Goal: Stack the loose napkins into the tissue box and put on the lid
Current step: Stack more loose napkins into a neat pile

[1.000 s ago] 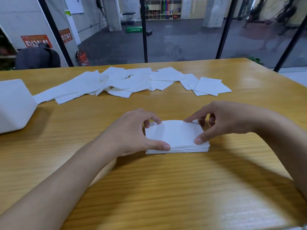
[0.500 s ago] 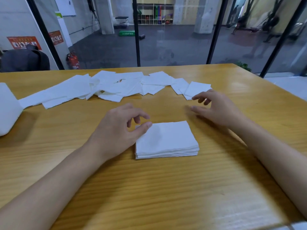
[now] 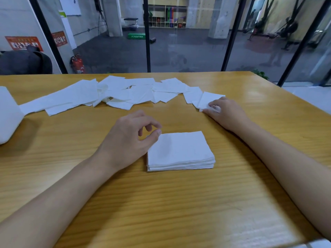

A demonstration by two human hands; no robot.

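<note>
A neat stack of white napkins (image 3: 180,152) lies on the wooden table (image 3: 161,203) in front of me. My left hand (image 3: 130,138) rests at the stack's left edge, thumb tip touching its far left corner, fingers loosely curled and holding nothing. Several loose white napkins (image 3: 114,94) lie scattered in a row across the far side of the table. My right hand (image 3: 225,111) reaches to the rightmost loose napkin (image 3: 206,101) and pinches its near corner. A white box-like object (image 3: 8,115), cut off at the left edge, stands on the table.
Beyond the table's far edge stand glass panes with black frames (image 3: 147,34). A dark bag (image 3: 25,61) and a red fire extinguisher (image 3: 78,64) sit behind the far left corner. The table's right edge (image 3: 293,97) runs diagonally near my right arm.
Both hands let go of the stack. My right hand moved away to the far right and took hold of a loose napkin; my left hand stayed beside the stack.
</note>
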